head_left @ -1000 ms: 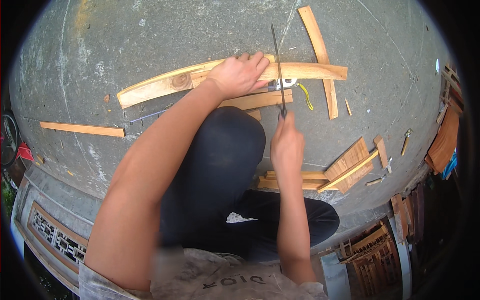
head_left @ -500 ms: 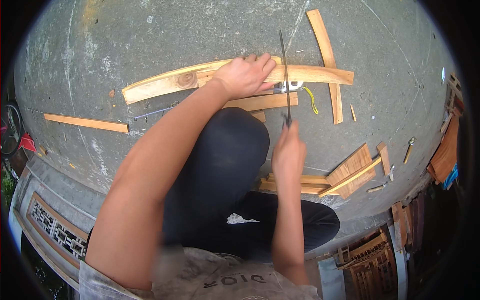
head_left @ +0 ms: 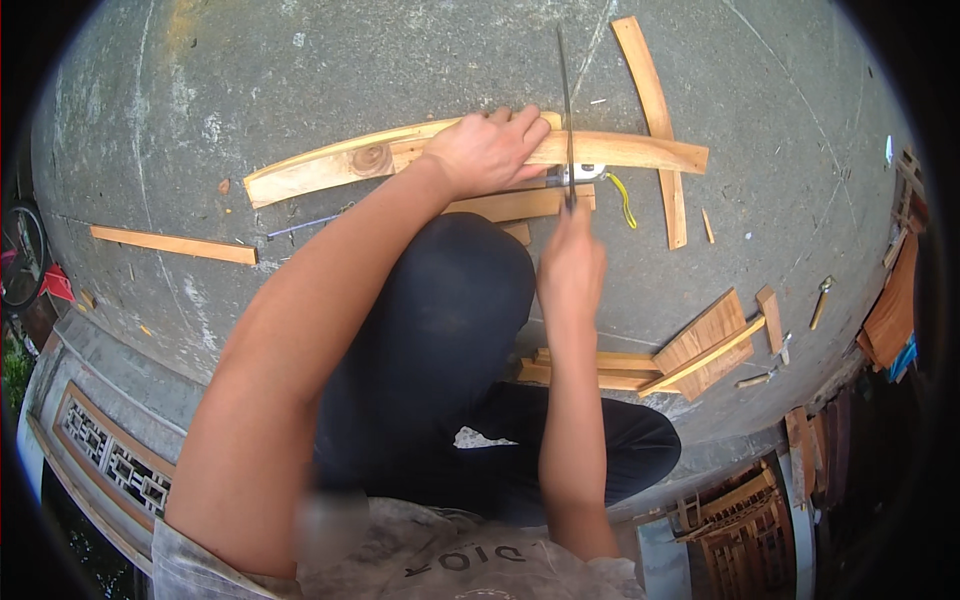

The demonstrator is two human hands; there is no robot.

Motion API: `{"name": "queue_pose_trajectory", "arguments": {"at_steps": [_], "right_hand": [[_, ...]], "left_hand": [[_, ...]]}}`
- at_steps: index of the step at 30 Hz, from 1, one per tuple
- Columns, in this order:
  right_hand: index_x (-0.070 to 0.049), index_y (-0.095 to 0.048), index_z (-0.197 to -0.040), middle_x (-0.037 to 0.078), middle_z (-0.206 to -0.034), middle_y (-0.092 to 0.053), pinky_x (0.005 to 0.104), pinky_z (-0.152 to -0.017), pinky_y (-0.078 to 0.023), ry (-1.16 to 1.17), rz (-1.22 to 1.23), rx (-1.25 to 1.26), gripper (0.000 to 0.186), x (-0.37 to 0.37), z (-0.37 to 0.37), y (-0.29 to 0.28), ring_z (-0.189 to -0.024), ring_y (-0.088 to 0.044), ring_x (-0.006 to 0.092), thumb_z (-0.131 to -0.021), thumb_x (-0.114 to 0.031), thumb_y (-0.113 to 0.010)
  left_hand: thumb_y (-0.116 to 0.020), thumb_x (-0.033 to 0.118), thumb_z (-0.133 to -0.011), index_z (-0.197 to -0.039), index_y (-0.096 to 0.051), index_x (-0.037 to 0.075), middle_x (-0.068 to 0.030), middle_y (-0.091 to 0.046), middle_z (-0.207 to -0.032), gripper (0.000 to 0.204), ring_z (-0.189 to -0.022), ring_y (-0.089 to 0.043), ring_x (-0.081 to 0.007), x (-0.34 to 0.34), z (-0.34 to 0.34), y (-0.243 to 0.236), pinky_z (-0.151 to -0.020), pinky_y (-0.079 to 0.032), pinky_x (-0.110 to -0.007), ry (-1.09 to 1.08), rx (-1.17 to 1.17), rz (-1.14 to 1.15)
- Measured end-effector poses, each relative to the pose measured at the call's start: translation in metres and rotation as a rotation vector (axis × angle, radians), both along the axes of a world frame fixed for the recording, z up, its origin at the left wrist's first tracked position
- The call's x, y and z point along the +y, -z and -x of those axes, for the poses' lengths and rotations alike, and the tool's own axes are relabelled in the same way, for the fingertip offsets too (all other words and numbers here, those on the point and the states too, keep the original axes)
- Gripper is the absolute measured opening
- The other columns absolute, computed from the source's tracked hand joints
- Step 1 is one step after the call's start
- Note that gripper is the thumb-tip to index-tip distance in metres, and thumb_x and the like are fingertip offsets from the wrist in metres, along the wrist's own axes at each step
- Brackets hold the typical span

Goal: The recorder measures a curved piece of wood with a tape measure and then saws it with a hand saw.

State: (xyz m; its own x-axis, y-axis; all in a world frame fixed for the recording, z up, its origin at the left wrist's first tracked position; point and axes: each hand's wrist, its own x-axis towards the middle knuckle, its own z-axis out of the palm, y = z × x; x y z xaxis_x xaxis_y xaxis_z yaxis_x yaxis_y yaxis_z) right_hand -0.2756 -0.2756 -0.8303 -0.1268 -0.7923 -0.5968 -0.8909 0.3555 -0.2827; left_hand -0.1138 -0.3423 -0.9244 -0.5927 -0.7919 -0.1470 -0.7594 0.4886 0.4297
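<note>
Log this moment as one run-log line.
left hand: resting on wooden strip | right hand: gripping saw by near end | saw: across wooden strip | tape measure: beside wooden strip, partly behind saw

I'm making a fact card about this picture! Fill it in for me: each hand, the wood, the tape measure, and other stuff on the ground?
Left hand: resting on a long plank
Right hand: gripping a thin, dark saw-like blade
Blade: crosses the plank, right of the left hand
Plank's right end: lies over another board
Tape measure: whitish, with a yellow strap
Ground, left: narrow wooden strip
Ground, right: hammer-like tool
</note>
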Motion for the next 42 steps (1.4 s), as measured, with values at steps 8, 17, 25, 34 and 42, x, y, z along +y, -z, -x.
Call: {"name": "queue_pose_trajectory", "arguments": {"at_steps": [8, 17, 25, 34, 42], "right_hand": [[0.001, -0.053, -0.125, 0.034, -0.078, -0.066, 0.0614, -0.065, -0.048, 0.041, 0.043, -0.031, 0.025, -0.013, -0.002, 0.014, -0.079, -0.065, 0.0543, -0.108, -0.017, -0.046], [0.0, -0.055, -0.122, 0.034, -0.077, -0.064, 0.0595, -0.063, -0.045, 0.119, -0.019, -0.051, 0.026, 0.0, 0.006, 0.008, -0.077, -0.063, 0.0546, -0.11, -0.02, -0.043], [0.002, -0.053, -0.127, 0.035, -0.081, -0.066, 0.0609, -0.065, -0.049, 0.124, -0.036, -0.047, 0.027, 0.003, 0.012, 0.01, -0.079, -0.066, 0.0545, -0.108, -0.017, -0.047], [0.003, -0.055, -0.121, 0.034, -0.077, -0.065, 0.0607, -0.065, -0.047, 0.089, 0.053, -0.057, 0.025, -0.014, -0.001, 0.004, -0.079, -0.065, 0.0544, -0.108, -0.017, -0.048], [0.003, -0.054, -0.117, 0.034, -0.076, -0.064, 0.06, -0.063, -0.047, 0.242, -0.114, -0.041, 0.024, 0.026, 0.01, -0.005, -0.078, -0.065, 0.0541, -0.109, -0.018, -0.045]], "left_hand": [[-0.056, 0.049, -0.101, -0.112, -0.054, 0.005, -0.0124, -0.058, -0.111, 0.046, -0.094, -0.069, -0.0296, 0.001, 0.004, 0.006, -0.072, -0.061, -0.039, -0.036, 0.049, 0.06], [-0.056, 0.049, -0.101, -0.113, -0.053, 0.004, -0.0129, -0.058, -0.112, 0.046, -0.095, -0.068, -0.0301, -0.003, 0.005, 0.002, -0.073, -0.061, -0.039, -0.014, 0.022, -0.002], [-0.056, 0.05, -0.101, -0.116, -0.053, 0.004, -0.0106, -0.058, -0.111, 0.049, -0.099, -0.068, -0.0268, -0.004, 0.009, -0.002, -0.073, -0.061, -0.037, 0.006, -0.022, 0.007], [-0.054, 0.049, -0.102, -0.115, -0.055, 0.004, -0.0119, -0.059, -0.114, 0.047, -0.097, -0.068, -0.0281, -0.007, 0.006, -0.004, -0.074, -0.061, -0.037, 0.021, -0.022, 0.011], [-0.056, 0.049, -0.102, -0.116, -0.054, 0.003, -0.0119, -0.058, -0.114, 0.048, -0.099, -0.067, -0.0286, -0.005, 0.0, -0.004, -0.075, -0.061, -0.038, 0.028, -0.01, -0.001]]}}
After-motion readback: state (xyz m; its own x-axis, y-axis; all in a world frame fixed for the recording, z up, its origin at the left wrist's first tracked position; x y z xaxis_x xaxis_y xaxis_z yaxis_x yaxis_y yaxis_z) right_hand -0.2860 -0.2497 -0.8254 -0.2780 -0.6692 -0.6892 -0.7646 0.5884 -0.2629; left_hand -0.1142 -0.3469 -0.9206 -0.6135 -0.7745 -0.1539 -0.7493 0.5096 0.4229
